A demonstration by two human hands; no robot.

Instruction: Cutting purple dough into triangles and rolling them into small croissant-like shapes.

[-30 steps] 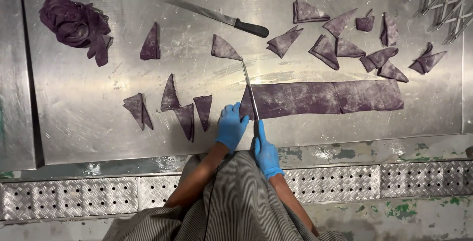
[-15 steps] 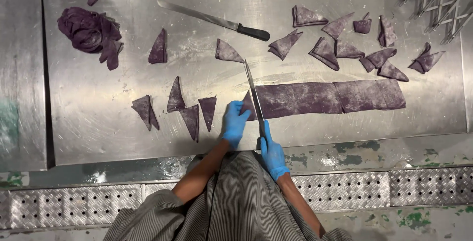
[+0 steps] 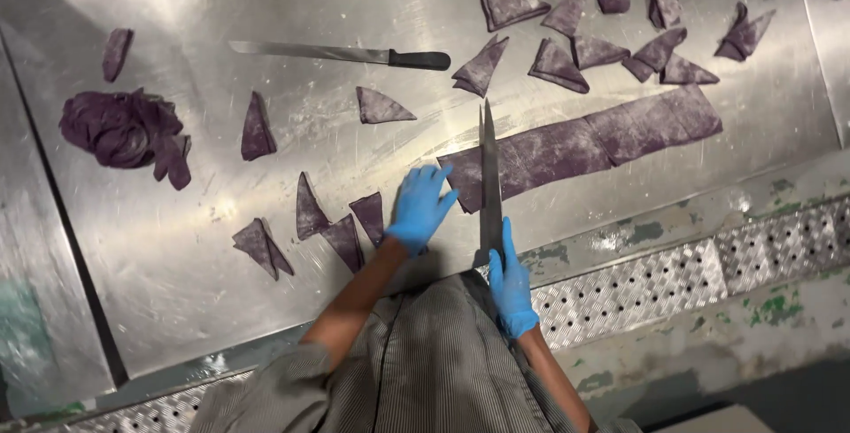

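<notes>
Dough strip (image 3: 584,145) — a long purple band dusted with flour — lies flat on the steel table (image 3: 221,247), running away to the right from where the hands work. Its near end sits under the knife (image 3: 489,176), whose blade stands edge-down across the band. The right hand (image 3: 512,282), in a blue glove, is wrapped closed around the handle at the table's front edge. The left hand (image 3: 421,207), also gloved, lies flat and open on the strip's end just left of the blade, holding nothing, apparently pinning the dough so it stays put under the edge.

Left of the grip, a crumpled dough lump (image 3: 124,127) sits well apart near the table's far left, seemingly set aside as scrap. A second knife (image 3: 341,55) rests beyond the hands, handle pointing right, untouched.

Cut triangles (image 3: 381,107) are scattered in two groups. About seven lie to the left of the blade: a few just beside the left hand, others farther out, and one small piece near the lump. Roughly ten more cluster beyond the strip to the upper right, some overlapping, so the count is loose. They look pushed away from the blade — probably to give the strip room.
</notes>
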